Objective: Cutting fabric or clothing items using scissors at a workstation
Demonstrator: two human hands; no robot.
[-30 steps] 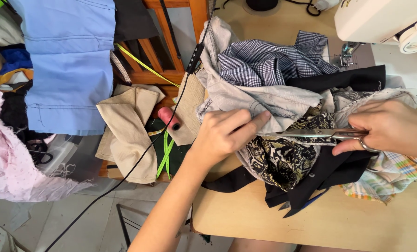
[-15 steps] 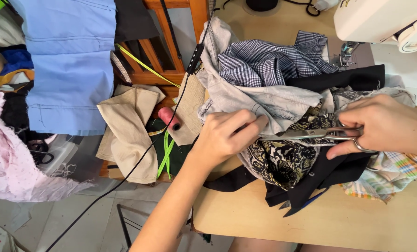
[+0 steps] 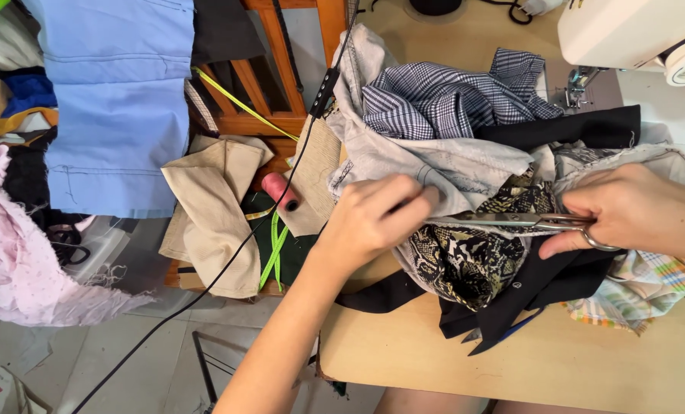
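Note:
My left hand [image 3: 373, 222] pinches the edge of a pale grey cloth [image 3: 442, 165] at the middle of a heap of fabric on the wooden table [image 3: 557, 368]. My right hand [image 3: 637, 211] grips the handles of metal scissors [image 3: 511, 222], whose blades point left towards my left fingertips. Under the blades lies a black and yellow snake-patterned cloth [image 3: 465, 264]. A black cloth [image 3: 542, 287] lies below it, and a checked blue-and-white cloth [image 3: 434, 100] lies on top of the heap farther back.
A white sewing machine [image 3: 634, 34] stands at the back right. Left of the table are a wooden chair [image 3: 281, 84], beige cloth [image 3: 212, 207], a pink thread spool [image 3: 279, 188], a black cable [image 3: 227, 268], a light blue garment [image 3: 120, 100] and pink fabric [image 3: 16, 261].
My right hand with the scissors has shifted slightly left, and the blades have closed in nearer my left fingers. My left hand stays on the grey cloth.

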